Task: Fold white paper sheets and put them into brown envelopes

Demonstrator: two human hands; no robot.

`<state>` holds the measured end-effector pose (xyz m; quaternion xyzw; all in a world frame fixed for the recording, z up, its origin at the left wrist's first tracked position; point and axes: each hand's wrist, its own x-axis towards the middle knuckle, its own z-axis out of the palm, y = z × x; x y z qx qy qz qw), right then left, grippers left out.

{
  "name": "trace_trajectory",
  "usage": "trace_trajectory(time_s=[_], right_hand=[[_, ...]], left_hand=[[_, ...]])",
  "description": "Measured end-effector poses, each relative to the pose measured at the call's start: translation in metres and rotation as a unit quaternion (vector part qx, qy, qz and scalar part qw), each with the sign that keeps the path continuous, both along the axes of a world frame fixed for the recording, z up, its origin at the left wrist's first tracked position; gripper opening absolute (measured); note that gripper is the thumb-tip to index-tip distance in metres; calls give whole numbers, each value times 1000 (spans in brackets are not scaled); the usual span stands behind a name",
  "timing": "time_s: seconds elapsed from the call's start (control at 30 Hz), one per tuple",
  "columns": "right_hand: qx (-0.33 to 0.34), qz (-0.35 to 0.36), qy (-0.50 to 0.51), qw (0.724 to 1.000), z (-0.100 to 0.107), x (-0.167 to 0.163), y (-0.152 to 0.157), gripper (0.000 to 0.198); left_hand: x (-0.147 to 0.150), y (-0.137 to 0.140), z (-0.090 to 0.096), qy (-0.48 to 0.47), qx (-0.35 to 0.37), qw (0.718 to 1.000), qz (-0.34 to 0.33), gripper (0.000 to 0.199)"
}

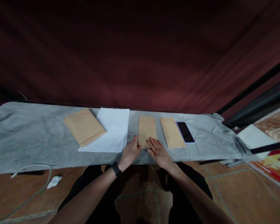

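A brown paper envelope point(146, 126) lies flat on the grey cloth in front of me, its long side pointing away. My left hand point(131, 150) is at its lower left edge, fingers curled in and closed on that edge; the fingertips are partly hidden. My right hand point(159, 151) rests on the lower right part of the envelope, open, with fingers stretched flat. Just right of it lies a second brown envelope point(172, 132). Left of my hands, white paper sheets point(114, 129) lie beneath part of a stack of brown envelopes point(85, 127).
A phone point(185, 132) with a dark screen lies beside the right envelope. Grey cloth point(37, 137) covers the narrow table, with a dark red curtain point(140, 62) behind it. A pale cable point(50, 175) and a crumpled white scrap point(54, 181) are at the lower left. Dark bars point(254, 85) stand at right.
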<state>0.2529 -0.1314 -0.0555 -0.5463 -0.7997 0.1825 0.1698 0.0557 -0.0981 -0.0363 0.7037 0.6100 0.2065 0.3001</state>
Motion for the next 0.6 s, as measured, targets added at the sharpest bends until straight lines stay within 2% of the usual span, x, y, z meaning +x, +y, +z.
trace_trajectory(time_s=[0.03,0.1,0.17,0.23,0.37,0.47,0.6], right_hand=[[3,3,-17,1000,-3,1,0,56],[0,3,-19,1000,-4,4,2,55],[-13,8,-2,1000,-1,8,8,56],[-25,27,4,999,2,12,17,58],[-38,77,-24,996,2,16,42,58],[-27,92,-23,995,-4,15,67,57],[-4,78,-9,997,-10,13,108,56]], left_hand=[[0,-5,2,76,57,995,-15,29],[3,-14,2,157,144,974,-73,22],[8,-24,-4,161,217,950,-156,25],[13,-32,-15,150,262,930,-211,35],[15,-40,-32,157,265,918,-250,61],[13,-40,-31,158,245,921,-258,61],[12,-39,-26,156,238,923,-260,60]])
